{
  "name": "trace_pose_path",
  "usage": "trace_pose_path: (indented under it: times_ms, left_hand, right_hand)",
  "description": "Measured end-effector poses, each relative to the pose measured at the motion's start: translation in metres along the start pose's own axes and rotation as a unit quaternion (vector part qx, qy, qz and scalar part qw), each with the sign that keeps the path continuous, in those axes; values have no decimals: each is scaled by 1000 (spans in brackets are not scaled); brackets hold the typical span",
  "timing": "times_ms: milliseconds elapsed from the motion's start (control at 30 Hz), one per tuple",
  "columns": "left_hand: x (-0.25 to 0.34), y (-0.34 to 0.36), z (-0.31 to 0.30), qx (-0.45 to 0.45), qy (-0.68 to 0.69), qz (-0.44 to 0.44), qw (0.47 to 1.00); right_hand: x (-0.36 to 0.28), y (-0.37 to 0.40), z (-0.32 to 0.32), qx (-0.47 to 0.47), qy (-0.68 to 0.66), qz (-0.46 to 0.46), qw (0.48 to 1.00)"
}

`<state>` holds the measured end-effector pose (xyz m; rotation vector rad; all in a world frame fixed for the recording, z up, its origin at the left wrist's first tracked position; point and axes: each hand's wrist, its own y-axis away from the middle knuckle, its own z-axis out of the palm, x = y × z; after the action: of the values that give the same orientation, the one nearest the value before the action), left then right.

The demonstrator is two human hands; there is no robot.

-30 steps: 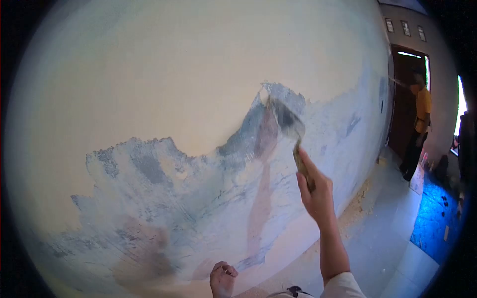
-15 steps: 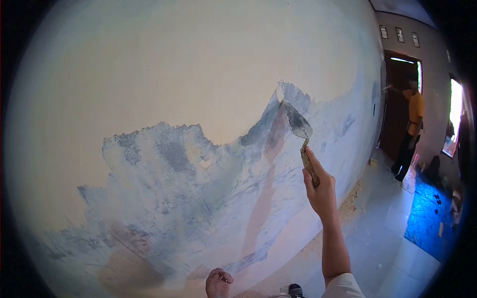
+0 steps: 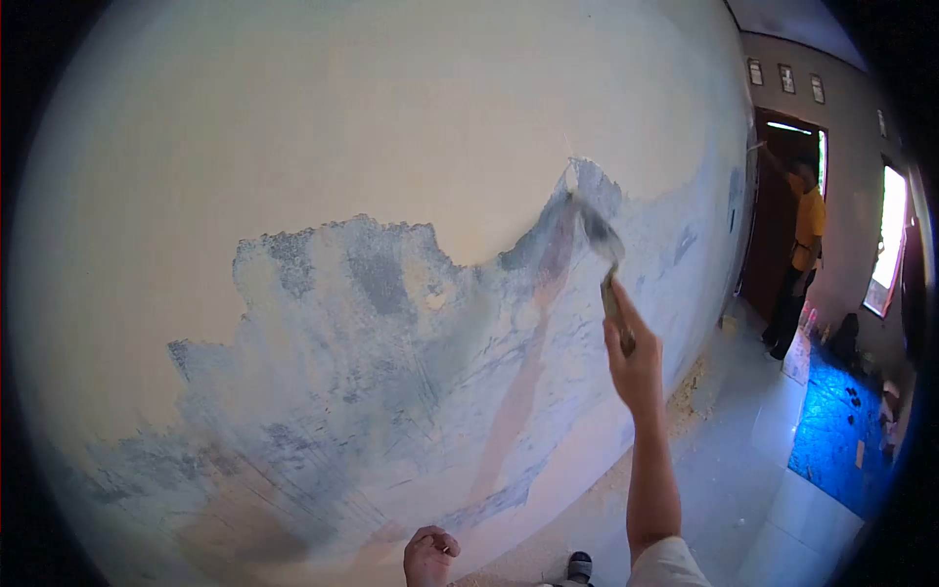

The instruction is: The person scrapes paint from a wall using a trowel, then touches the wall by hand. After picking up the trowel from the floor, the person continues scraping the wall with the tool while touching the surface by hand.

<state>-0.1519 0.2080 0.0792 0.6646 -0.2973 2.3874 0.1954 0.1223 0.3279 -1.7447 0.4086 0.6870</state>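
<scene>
My right hand (image 3: 636, 362) is wrapped round the handle of a trowel (image 3: 600, 235), its pointed metal blade turned up and to the left. The blade's tip lies at the wall (image 3: 342, 127), near the top of a grey-blue scraped peak (image 3: 595, 181). Cream paint covers the upper wall, and below its ragged edge the surface is patchy grey, white and blue. Low in the view, my left hand (image 3: 428, 558) has its fingers curled in close to the wall; whether anything is in them is hidden.
Flakes (image 3: 688, 391) lie along the foot of the wall on the tiled floor (image 3: 719, 479). A person in an orange top (image 3: 808, 217) reaches toward the wall by a dark door (image 3: 768, 225). A blue sheet (image 3: 831, 430) lies at the right.
The view has shifted, so the scraped patches sit further right. The trowel blade is now blurred at the peak. The other person's arm is raised higher toward the wall.
</scene>
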Motion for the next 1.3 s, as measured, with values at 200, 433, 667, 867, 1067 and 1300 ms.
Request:
trace_pose_path:
  times_ms: [200,433,667,867,1067,1300]
  left_hand:
    - [2,13,-8,-11,-13,27,999]
    - [9,18,-30,18,-32,40,999]
    - [17,5,-56,-8,-52,82,995]
    - [14,17,-40,26,-57,70,996]
    - [11,33,-51,-3,-56,73,996]
    - [15,39,-60,35,-68,73,994]
  right_hand:
    - [-5,-13,-2,-8,6,10,1000]
    - [-20,1,-3,-32,12,70,997]
    - [-7,15,0,-35,7,30,999]
    - [-17,14,-3,-38,-11,50,998]
    - [-32,-2,-4,-47,-10,66,997]
    - [-19,7,3,-48,9,9,999]
